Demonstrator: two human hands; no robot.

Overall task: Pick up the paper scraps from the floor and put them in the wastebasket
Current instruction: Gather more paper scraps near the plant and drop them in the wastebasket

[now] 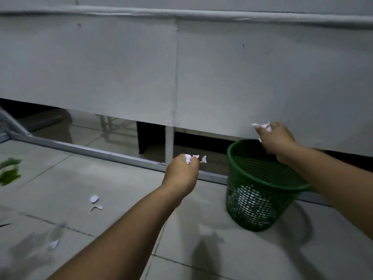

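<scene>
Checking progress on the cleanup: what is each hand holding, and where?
Both hold crumpled paper scraps in curled fingers: left hand short of the green wastebasket, right hand above its rim.

Office: grey desk panels [121, 67], tiled floor [201, 249].

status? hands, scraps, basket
Both hands loaded: left hand grips scraps short of the wastebasket; right hand grips scraps above its rim. More scraps on floor. Nothing blocking the basket mouth.
</scene>
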